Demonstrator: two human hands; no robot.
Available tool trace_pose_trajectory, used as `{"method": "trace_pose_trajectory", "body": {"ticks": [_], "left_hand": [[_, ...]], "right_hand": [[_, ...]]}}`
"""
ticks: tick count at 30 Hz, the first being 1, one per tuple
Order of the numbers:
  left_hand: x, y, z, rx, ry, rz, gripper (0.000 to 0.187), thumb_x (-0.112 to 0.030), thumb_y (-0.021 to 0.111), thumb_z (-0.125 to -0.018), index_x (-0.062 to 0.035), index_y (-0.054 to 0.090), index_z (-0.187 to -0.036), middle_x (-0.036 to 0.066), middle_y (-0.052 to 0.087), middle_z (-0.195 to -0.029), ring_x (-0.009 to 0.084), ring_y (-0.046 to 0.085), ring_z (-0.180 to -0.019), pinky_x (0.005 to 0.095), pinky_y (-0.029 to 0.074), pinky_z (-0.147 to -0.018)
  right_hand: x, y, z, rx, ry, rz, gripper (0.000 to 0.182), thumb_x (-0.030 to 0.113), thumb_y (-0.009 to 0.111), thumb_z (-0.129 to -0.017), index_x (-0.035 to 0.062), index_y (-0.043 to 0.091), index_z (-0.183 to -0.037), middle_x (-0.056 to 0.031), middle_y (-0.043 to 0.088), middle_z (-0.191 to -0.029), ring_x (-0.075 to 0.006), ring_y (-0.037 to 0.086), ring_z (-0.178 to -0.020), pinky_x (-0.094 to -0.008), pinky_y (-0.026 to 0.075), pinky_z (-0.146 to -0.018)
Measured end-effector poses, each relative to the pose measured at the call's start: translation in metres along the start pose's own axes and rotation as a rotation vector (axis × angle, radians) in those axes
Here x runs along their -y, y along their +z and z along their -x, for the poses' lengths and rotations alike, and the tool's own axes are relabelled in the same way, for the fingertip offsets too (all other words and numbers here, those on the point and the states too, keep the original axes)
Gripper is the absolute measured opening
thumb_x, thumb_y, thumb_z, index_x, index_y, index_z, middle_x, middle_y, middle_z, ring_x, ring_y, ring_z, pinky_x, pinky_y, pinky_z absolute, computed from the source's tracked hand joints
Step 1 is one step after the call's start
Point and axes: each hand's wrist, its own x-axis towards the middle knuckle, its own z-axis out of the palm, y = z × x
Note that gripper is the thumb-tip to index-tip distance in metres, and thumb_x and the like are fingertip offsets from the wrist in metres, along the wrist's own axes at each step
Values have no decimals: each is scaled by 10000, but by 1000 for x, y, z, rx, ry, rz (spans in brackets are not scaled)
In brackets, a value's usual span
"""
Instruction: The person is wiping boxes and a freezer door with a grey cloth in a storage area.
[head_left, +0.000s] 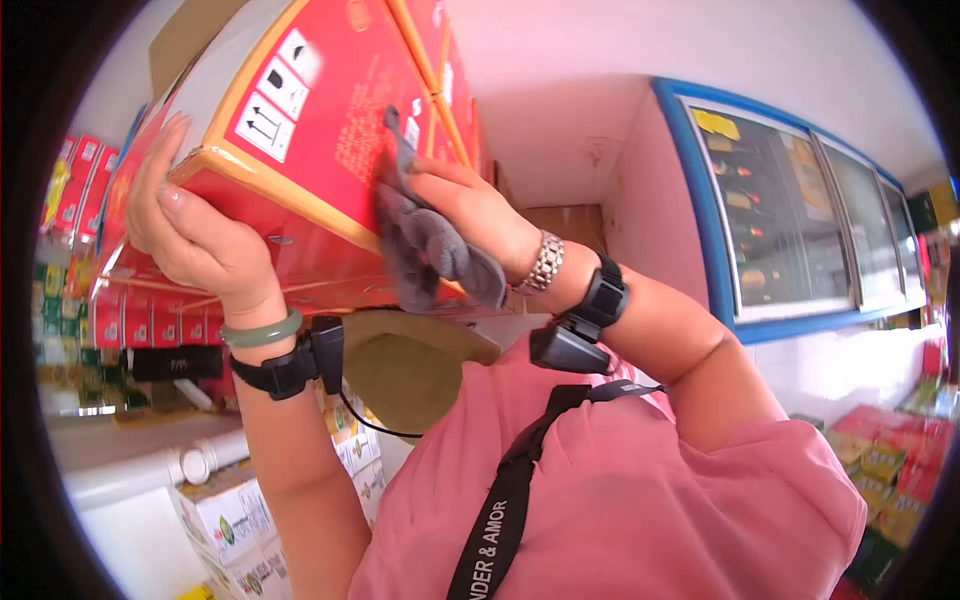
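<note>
A large red carton [330, 130] with yellow-orange edges and printed white handling labels fills the upper left. Against its lower left corner rests my left hand [205, 225], palm to the box with fingers apart, reaching up its side; a green bangle circles that wrist. A dark grey cloth [430, 245] hangs bunched against the carton's printed face. My right hand [475, 215] has its fingers closed on this cloth, pressing it near the carton. Part of the cloth is blurred, and some right fingertips are hidden behind it.
A blue-framed glass window [780, 210] is on the right wall. White cartons [235, 520] are stacked at lower left beside a white pipe [130, 478]. More red boxes [165, 320] line the left. Colourful packages [880, 455] lie at lower right.
</note>
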Motion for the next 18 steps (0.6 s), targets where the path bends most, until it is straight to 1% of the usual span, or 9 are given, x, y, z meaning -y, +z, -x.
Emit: {"method": "trace_pose_trajectory", "body": {"ticks": [4,8,9,10,11,12,14,16,18], "left_hand": [[2,-1,1,9,30,26,374,-234,358,-1072,-85,691,-1154,42,728,-1154,209,655,-1081,370,426,-986],[11,4,0,-7,110,64,343,-235,385,-1069,-97,688,-1150,39,737,-1129,200,682,-1033,365,468,-944],[19,4,1,10,137,77,341,-232,386,-1069,-98,689,-1148,39,738,-1126,198,685,-1026,359,473,-936],[28,5,2,28,163,88,339,-229,387,-1069,-99,691,-1146,39,740,-1122,195,688,-1018,354,478,-929],[32,5,2,41,176,90,339,-226,390,-1070,-97,694,-1145,40,742,-1117,192,691,-1012,349,481,-924],[35,4,2,54,188,92,340,-223,392,-1071,-95,698,-1144,40,744,-1111,189,693,-1006,344,485,-919],[39,2,3,86,191,90,342,-223,397,-1072,-89,704,-1145,42,747,-1102,185,697,-1000,338,490,-912],[41,1,3,95,186,84,347,-240,410,-1070,-77,706,-1144,53,750,-1084,195,709,-972,333,521,-868],[40,0,4,97,146,111,357,-252,414,-1069,-65,711,-1139,66,752,-1071,206,720,-942,324,547,-825]], "right_hand": [[26,3,25,-114,162,-457,300,318,503,-1010,58,654,-1002,-59,654,-884,-128,606,-777,-287,508,-706],[-4,-30,70,-299,-51,-252,349,370,494,-1029,65,661,-1004,-37,662,-868,-109,626,-740,-269,533,-615],[-10,-54,89,-323,123,-532,357,379,486,-1033,68,658,-1002,-54,674,-841,-122,639,-673,-256,532,-559],[-17,-79,108,-398,290,-820,365,388,478,-1037,70,654,-1001,-70,686,-814,-136,651,-605,-242,530,-502],[-10,-79,125,-691,222,-622,373,396,484,-1032,58,640,-1038,-76,688,-810,-152,646,-572,-258,537,-483],[-40,-131,157,-512,214,-764,357,373,484,-1036,50,626,-1085,-79,701,-877,-171,663,-623,-290,554,-516],[-34,-145,199,-953,54,-98,264,305,498,-1038,76,613,-1101,-61,675,-855,-151,639,-623,-275,515,-499],[-29,-176,248,-1049,161,301,254,286,528,-1025,83,622,-1145,-67,674,-882,-127,621,-612,-262,475,-473],[-35,-200,281,-1171,-35,1166,340,282,551,-988,5,612,-1177,-177,680,-996,-301,675,-875,-393,535,-757]]}}
